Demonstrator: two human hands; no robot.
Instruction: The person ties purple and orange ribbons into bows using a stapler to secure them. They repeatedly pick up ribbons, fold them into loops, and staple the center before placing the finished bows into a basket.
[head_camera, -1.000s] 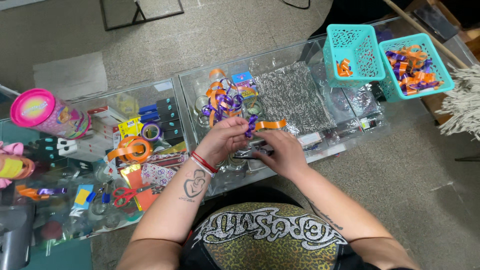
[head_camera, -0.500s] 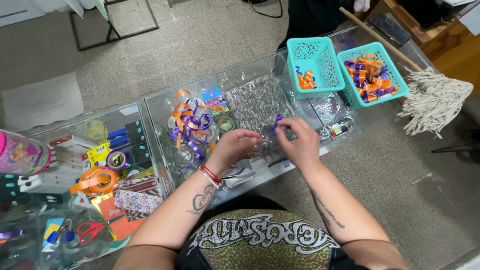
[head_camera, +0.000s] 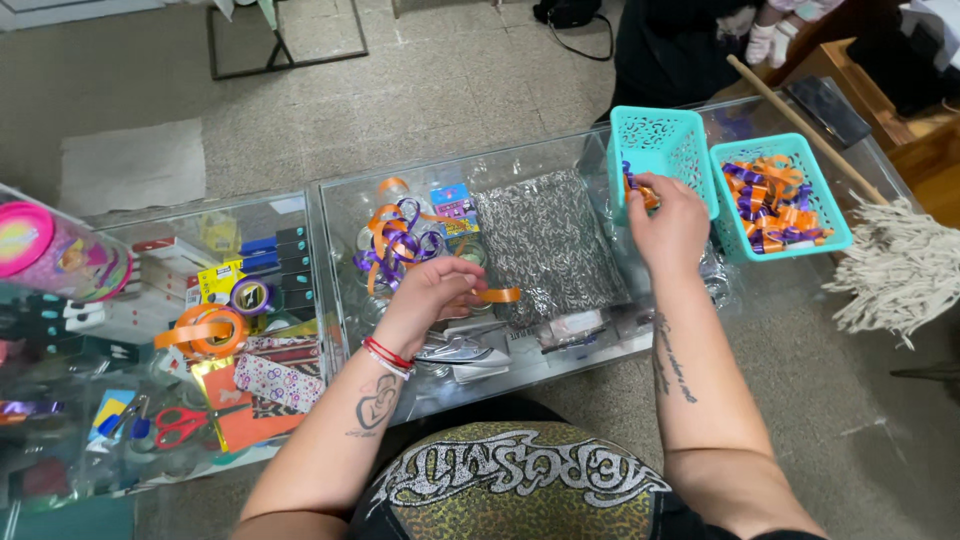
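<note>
At centre right of the frame, our right hand (head_camera: 668, 228) reaches to the front rim of a teal basket (head_camera: 662, 150), fingers pinched on a small purple-and-orange ribbon curl (head_camera: 636, 186) held just at the basket's opening. Immediately to its right stands a second teal basket (head_camera: 820, 215), filled with more purple and orange ribbon curls (head_camera: 768, 200).

Left of centre, our left hand (head_camera: 432, 292) lies on the glass counter (head_camera: 560, 355), fingers curled around a strip of orange ribbon (head_camera: 497, 295) that juts out to the right. Just above that hand sits a loose heap of curled ribbon (head_camera: 392, 240), and between our two hands a grey patterned cloth (head_camera: 545, 245) is spread flat.

Farther left we see a roll of orange ribbon (head_camera: 200, 330), a tape roll (head_camera: 250, 296) and red-handled scissors (head_camera: 185, 424). A pink-lidded tub (head_camera: 55, 252) sits at the left edge. At far right a mop head (head_camera: 900, 265) rests by the counter, its handle running diagonally behind the baskets.
</note>
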